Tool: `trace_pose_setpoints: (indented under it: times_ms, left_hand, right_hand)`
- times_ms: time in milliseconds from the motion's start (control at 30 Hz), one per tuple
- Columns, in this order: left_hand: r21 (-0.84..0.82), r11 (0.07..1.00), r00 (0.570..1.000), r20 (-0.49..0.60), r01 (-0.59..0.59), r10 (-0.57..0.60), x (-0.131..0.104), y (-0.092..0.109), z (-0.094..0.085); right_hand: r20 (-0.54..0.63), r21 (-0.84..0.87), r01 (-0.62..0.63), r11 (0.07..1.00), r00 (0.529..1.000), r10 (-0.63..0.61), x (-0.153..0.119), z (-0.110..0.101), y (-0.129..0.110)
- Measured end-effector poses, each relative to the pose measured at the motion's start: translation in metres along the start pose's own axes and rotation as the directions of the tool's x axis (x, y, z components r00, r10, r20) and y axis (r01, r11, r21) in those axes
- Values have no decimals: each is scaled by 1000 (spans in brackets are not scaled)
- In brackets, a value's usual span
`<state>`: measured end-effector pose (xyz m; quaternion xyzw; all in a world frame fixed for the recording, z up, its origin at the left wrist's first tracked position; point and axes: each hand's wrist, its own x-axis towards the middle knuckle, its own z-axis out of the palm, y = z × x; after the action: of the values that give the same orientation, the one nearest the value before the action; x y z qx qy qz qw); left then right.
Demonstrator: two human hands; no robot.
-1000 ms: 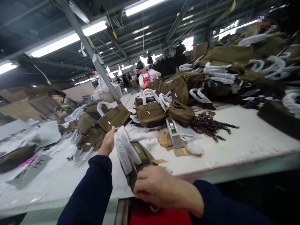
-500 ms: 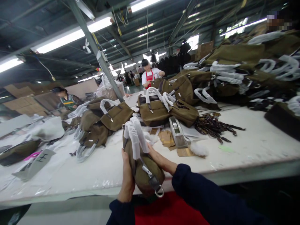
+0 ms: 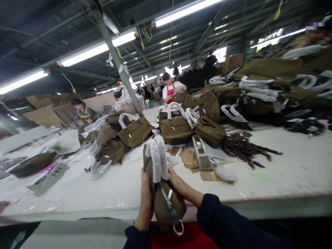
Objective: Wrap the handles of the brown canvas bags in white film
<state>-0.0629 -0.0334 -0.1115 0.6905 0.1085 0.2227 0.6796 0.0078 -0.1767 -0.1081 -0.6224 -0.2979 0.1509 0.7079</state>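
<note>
I hold an olive-brown canvas handbag (image 3: 162, 204) upright at the near edge of the white table (image 3: 272, 173). My left hand (image 3: 145, 200) presses flat against its left side. My right hand (image 3: 181, 185) presses its right side. Both hands squeeze the bag between them. Its handles (image 3: 157, 157), wrapped in white foam, stand up above my fingers. A strap with a metal ring (image 3: 178, 228) hangs from the bag's near end.
More olive bags (image 3: 178, 128) with white-wrapped handles lie mid-table, and a big heap (image 3: 272, 86) fills the right. A tape dispenser (image 3: 201, 152), cardboard tags (image 3: 188, 157) and dark straps (image 3: 243, 148) lie ahead. Two co-workers (image 3: 169, 90) stand far off. A grey sheet (image 3: 49, 176) lies left.
The bag went from lying under my hands at the table edge to standing upright, clamped between both palms. The view shifted slightly left and down.
</note>
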Motion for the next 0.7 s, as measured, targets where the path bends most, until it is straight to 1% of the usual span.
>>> trace_pose_setpoints:
  times_ms: [67, 133, 167, 200, 233, 300, 367, 433, 467, 533, 567, 600, 667, 700]
  left_hand:
    - [-4, 1000, 994, -106, 6, -6, -3, 6, -7]
    - [60, 998, 978, -206, 12, 0, -5, 16, -16]
    - [110, 994, 969, -244, -6, 33, -5, 24, -20]
    - [167, 985, 960, -267, -45, 89, -4, 33, -23]
    - [224, 969, 950, -267, -103, 163, -1, 44, -25]
    - [339, 911, 923, -216, -236, 320, 9, 70, -25]
    - [420, 838, 891, -128, -349, 435, 24, 97, -22]
    - [421, 791, 871, -2, -445, 491, 43, 119, -19]
    - [401, 777, 861, 67, -485, 503, 52, 129, -18]
    - [369, 757, 840, 175, -539, 513, 65, 142, -18]
    - [366, 750, 834, 197, -550, 515, 68, 147, -20]
    - [371, 750, 835, 188, -548, 517, 69, 150, -22]
    - [386, 761, 845, 107, -522, 525, 64, 154, -26]
    - [401, 762, 844, 59, -509, 533, 59, 155, -27]
  right_hand:
    - [-31, -24, 12, 1000, 999, -13, -1, -8, -14]
    - [-112, -30, 22, 999, 993, -26, 2, -15, -32]
    - [-150, -17, 31, 999, 988, -34, 5, -18, -42]
    - [-170, 11, 43, 999, 985, -40, 9, -20, -54]
    - [-165, 55, 55, 997, 985, -45, 13, -20, -66]
    - [-88, 179, 62, 982, 995, -47, 24, -15, -92]
    - [44, 301, 37, 953, 998, -52, 35, -6, -118]
    - [198, 343, 0, 939, 978, -73, 46, 5, -140]
    - [261, 328, -5, 945, 961, -86, 50, 10, -149]
    - [345, 253, 11, 967, 933, -101, 58, 15, -164]
    - [366, 204, 34, 978, 924, -108, 62, 15, -169]
    - [373, 145, 67, 987, 920, -117, 66, 13, -174]
    - [392, -18, 148, 989, 911, -129, 75, 7, -181]
    - [401, -128, 194, 973, 907, -128, 79, 4, -183]
